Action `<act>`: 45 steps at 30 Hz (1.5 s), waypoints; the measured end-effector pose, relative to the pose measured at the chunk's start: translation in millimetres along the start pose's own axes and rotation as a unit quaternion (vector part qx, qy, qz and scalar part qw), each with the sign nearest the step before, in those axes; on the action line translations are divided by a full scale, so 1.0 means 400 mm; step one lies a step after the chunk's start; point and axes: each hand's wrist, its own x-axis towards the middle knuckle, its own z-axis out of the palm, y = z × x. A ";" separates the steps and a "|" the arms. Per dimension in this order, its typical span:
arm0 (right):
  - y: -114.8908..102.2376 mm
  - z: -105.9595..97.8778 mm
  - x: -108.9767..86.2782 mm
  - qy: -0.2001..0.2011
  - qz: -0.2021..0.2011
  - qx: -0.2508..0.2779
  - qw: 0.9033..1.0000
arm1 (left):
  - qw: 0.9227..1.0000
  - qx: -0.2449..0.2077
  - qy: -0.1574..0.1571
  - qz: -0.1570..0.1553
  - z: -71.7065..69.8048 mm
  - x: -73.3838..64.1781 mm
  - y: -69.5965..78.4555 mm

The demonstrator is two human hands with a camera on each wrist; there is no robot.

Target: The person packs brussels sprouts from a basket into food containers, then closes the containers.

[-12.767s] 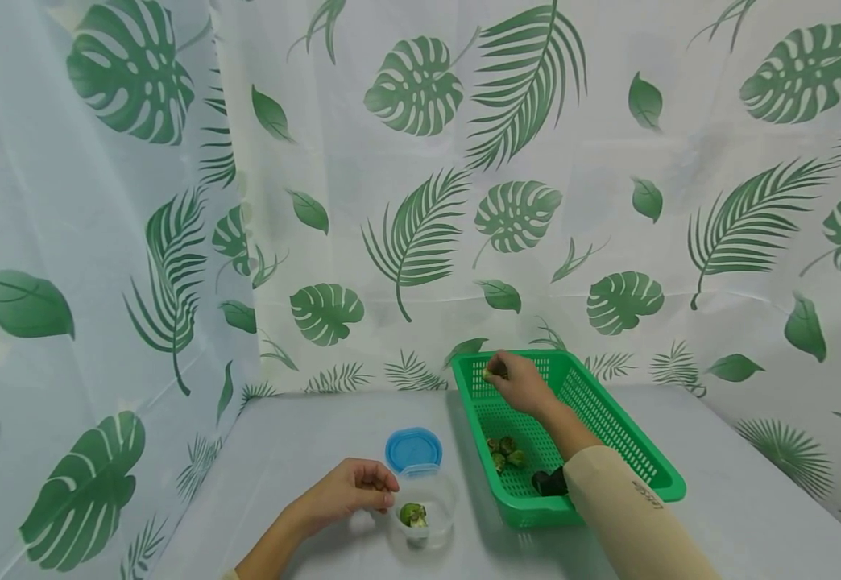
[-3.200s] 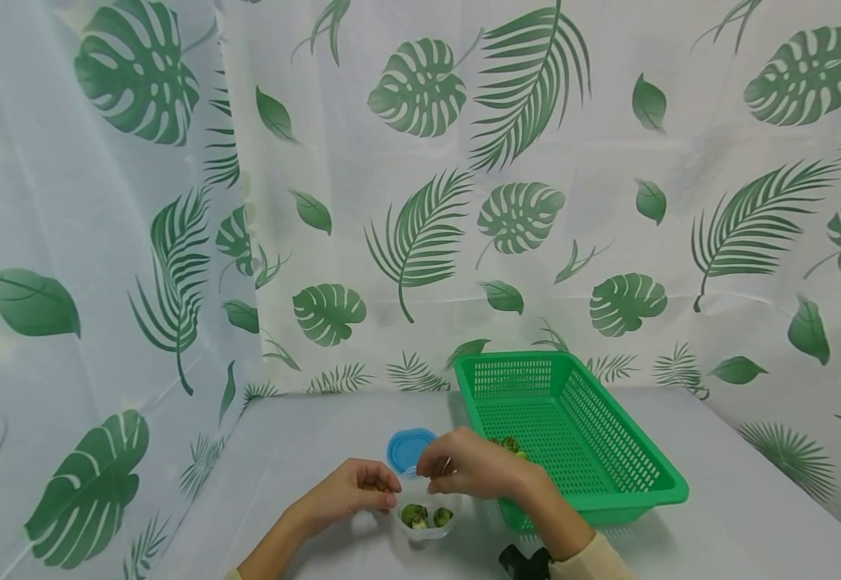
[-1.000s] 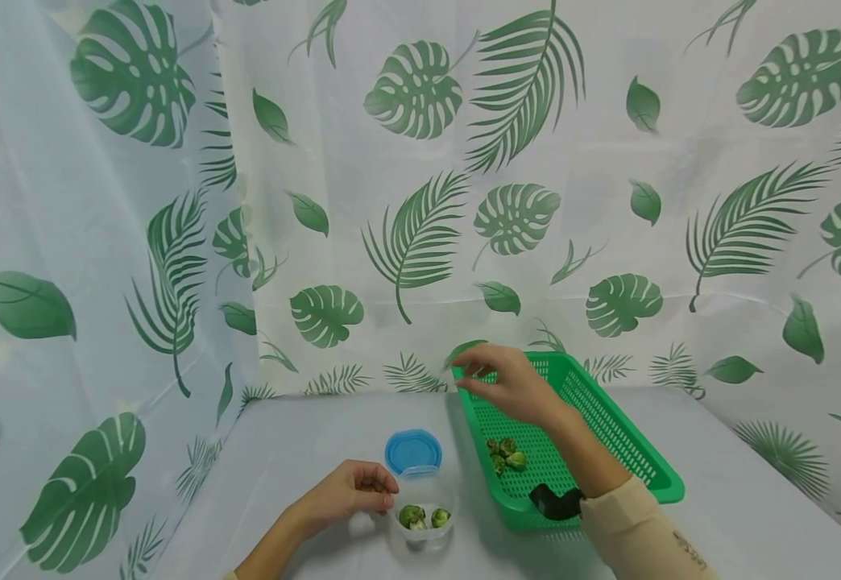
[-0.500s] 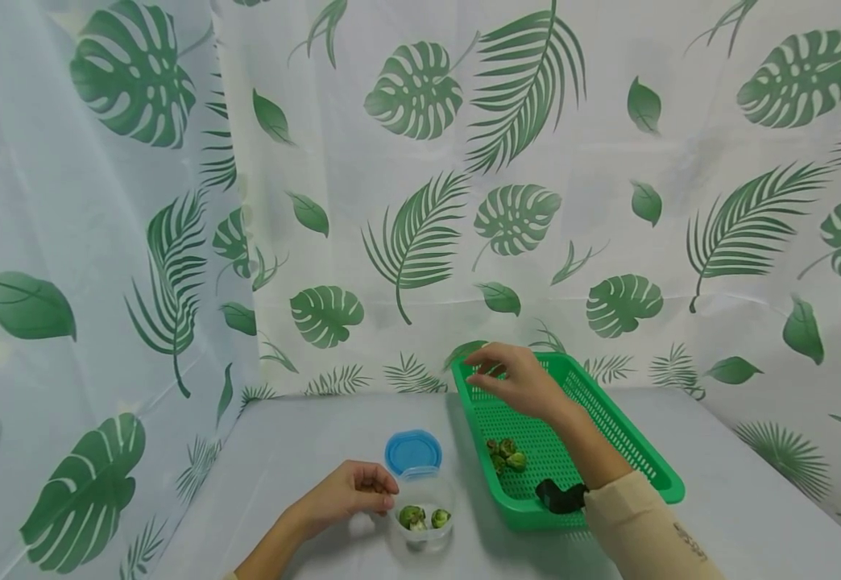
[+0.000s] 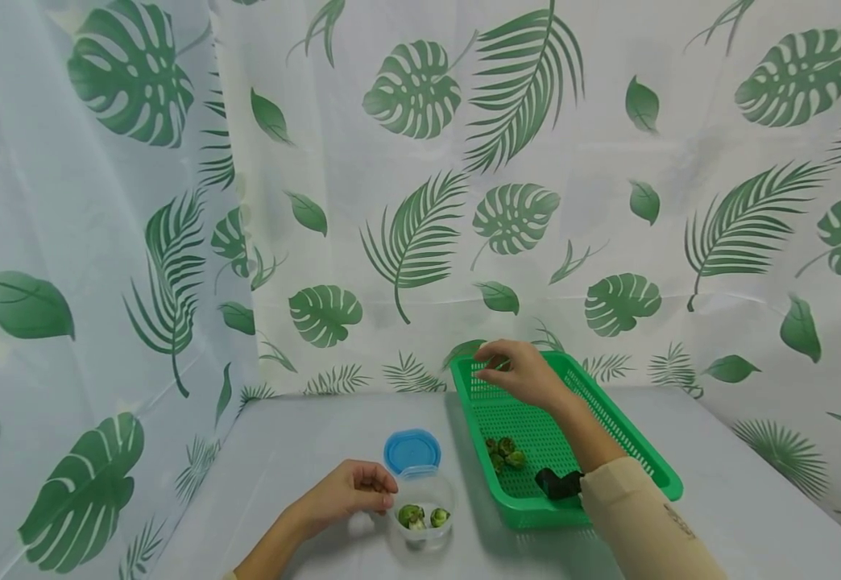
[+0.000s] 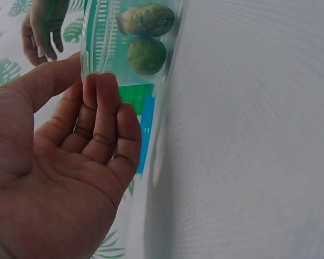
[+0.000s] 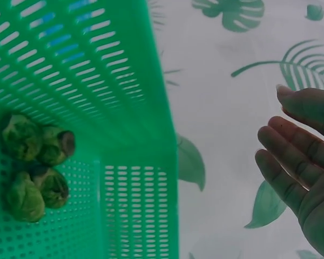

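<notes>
In the head view, my left hand [image 5: 355, 490] is at the left rim of a small clear plastic container [image 5: 424, 533]. Thumb and fingertips pinch that rim in the left wrist view. Two Brussels sprouts [image 5: 440, 517] lie inside the container. My right hand [image 5: 522, 374] hovers over the far end of a green basket [image 5: 496, 491], fingers loosely bent and holding nothing, as the right wrist view also shows. Several Brussels sprouts [image 7: 32, 167] sit grouped inside the basket, towards its near left side.
A blue lid [image 5: 412, 453] lies on the white table [image 5: 304, 435] just behind the container. A black device [image 5: 558, 483] is on my right wrist, over the basket's near rim. Leaf-printed curtains [image 5: 420, 242] stand behind and to the left.
A second sprout has joined the first in the container. My right hand has gone from above the container back over the basket, then drifted slightly right. The left hand stays put.
</notes>
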 end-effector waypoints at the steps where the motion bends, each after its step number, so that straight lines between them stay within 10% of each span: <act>1: 0.006 0.001 0.001 -0.002 0.003 0.000 1.000 | 1.000 0.000 0.000 0.000 0.000 0.000 0.001; 45: 0.128 0.051 -0.015 -0.102 0.045 0.018 0.994 | 1.000 -0.003 0.003 -0.007 0.000 0.000 0.000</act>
